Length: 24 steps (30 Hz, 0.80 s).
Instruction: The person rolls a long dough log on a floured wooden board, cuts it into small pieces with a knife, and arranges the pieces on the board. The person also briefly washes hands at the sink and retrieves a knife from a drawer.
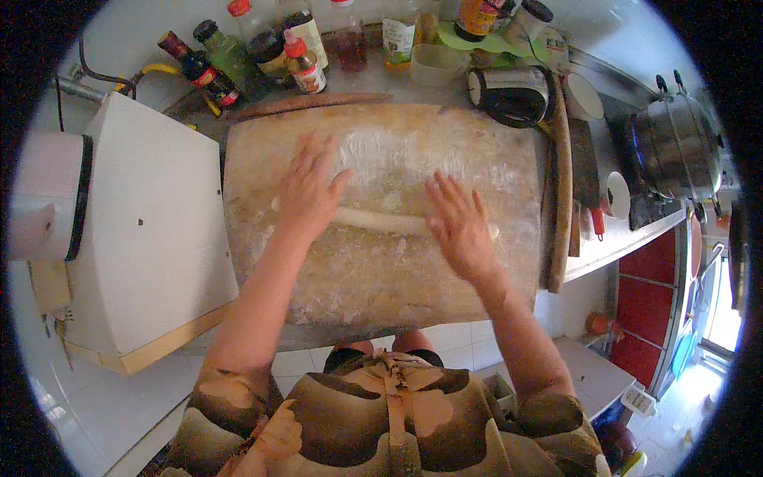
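A long pale rope of dough [381, 222] lies crosswise on a floured wooden board [381, 278]. My left hand [310, 187] rests over its left part, palm down, with the fingers stretched out toward the far side. Over the right part lies my right hand [455, 219], also flat with its fingers extended. Both palms hide the dough beneath them. A short end of the rope shows past each hand. White flour [377, 155] is spread on the board beyond the rope, between my hands.
A thick wooden rolling pin [561, 199] lies along the board's right side; a thinner tapered stick [310, 105] lies behind it. Bottles [304, 67] and a black-and-silver container [513, 94] stand at the back. A white cabinet [159, 222] flanks the left. A steel pot [679, 147] stands right.
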Tool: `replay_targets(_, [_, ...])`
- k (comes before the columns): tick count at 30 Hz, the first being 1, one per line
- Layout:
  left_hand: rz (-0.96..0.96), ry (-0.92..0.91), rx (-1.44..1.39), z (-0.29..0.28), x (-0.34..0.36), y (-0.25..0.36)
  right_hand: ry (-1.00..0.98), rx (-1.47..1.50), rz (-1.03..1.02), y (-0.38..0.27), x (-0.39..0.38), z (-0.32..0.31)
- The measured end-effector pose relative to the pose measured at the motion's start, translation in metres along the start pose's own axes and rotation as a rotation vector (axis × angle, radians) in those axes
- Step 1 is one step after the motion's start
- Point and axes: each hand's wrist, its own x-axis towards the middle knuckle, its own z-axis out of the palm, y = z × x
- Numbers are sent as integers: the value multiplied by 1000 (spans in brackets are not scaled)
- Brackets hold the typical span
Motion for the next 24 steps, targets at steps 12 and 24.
replay_targets(12, [370,-324,-107,1,-42,50,-15,32,-55,-8,-10,5])
replay_targets(24, [-108,-24,-663,-43,-73,11,612,910,244,-7,-42,-81])
